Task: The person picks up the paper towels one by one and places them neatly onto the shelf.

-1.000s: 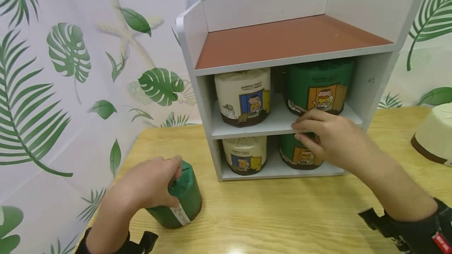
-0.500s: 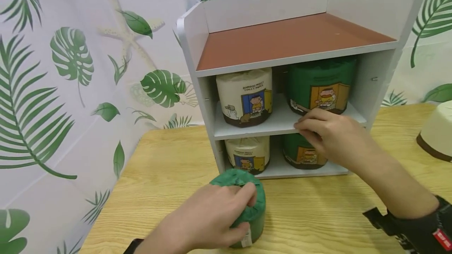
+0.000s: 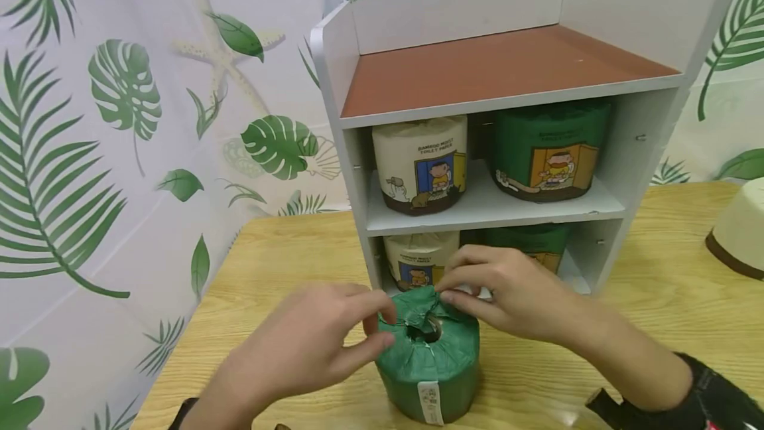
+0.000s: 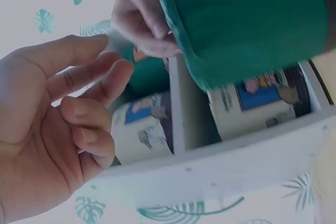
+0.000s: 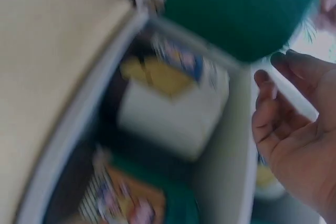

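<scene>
A green wrapped toilet paper roll (image 3: 430, 370) stands in front of the shelf, its crumpled top with a central hole facing up. My right hand (image 3: 507, 290) pinches the wrapper at the roll's upper right edge with thumb and fingertips. Just left of the top, my left hand (image 3: 316, 337) has its thumb and fingers spread apart, loosely bent, with nothing between them. In the left wrist view that left hand (image 4: 63, 108) is separate from the green roll (image 4: 247, 24). The right wrist view has the right fingertips at the roll's (image 5: 236, 14) edge.
Behind stands a white two-tier shelf (image 3: 436, 221) with a red-brown top. Its upper tier bears a cream roll (image 3: 394, 158) and a green roll (image 3: 519, 144); below are another cream roll (image 3: 420, 244) and green roll (image 3: 531, 237). A cream roll (image 3: 743, 231) sits at far right.
My left hand has brought the green roll from the left to the front of the shelf and released it. My right hand has come down from the middle shelf board to the roll's top.
</scene>
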The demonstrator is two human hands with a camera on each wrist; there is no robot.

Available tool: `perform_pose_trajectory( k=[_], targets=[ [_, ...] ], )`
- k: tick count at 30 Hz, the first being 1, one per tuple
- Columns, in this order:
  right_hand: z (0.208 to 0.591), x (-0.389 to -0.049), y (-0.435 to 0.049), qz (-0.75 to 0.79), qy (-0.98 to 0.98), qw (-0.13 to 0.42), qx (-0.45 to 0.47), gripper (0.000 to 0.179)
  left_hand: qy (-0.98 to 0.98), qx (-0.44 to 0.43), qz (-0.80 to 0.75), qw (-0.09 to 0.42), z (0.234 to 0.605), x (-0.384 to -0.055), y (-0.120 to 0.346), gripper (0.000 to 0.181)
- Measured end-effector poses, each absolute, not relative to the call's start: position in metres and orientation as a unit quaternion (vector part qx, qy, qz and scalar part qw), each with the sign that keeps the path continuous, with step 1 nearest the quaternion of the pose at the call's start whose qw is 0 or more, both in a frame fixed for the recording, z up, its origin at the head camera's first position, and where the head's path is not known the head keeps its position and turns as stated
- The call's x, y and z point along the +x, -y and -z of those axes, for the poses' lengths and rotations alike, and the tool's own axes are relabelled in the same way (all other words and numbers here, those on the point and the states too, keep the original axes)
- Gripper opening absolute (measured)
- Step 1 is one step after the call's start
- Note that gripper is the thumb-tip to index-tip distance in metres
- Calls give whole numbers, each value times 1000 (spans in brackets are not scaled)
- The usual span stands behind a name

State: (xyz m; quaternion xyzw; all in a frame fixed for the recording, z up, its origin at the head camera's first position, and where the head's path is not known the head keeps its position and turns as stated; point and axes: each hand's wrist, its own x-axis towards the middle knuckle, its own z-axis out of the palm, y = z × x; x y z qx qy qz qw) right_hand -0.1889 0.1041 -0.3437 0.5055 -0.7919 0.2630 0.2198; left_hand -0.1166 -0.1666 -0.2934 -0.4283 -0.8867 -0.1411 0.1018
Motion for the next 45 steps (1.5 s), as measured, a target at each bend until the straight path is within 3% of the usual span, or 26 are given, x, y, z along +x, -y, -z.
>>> perform_pose_trajectory(
  k=[4, 10, 20, 24, 30, 39, 42, 45],
  targets=[
    [354, -185, -89, -289, 817, 139, 479, 6, 907, -400, 124, 49, 292, -126, 170, 15],
    [358, -185, -85, -348, 825, 81, 438, 10, 926, -360, 106, -46, 300, -136, 168, 28],
    [357, -187, -81, -355, 830, 38, 428, 14, 933, -330, 111, -96, 302, -134, 172, 46],
    [358, -187, -83, -355, 831, 31, 427, 11, 929, -339, 130, -79, 305, -131, 164, 40],
    [358, -185, -85, -354, 834, 27, 422, 9, 931, -350, 104, -7, 315, -123, 147, 20],
    [351, -189, -98, -336, 825, 44, 452, 9, 950, -301, 80, 33, 312, -125, 152, 12],
    [346, -193, -106, -327, 828, 71, 450, 11, 959, -261, 85, 68, 313, -131, 156, 17],
    [346, -197, -110, -323, 831, 74, 447, 10, 964, -247, 76, 63, 318, -138, 156, 32]
  ],
)
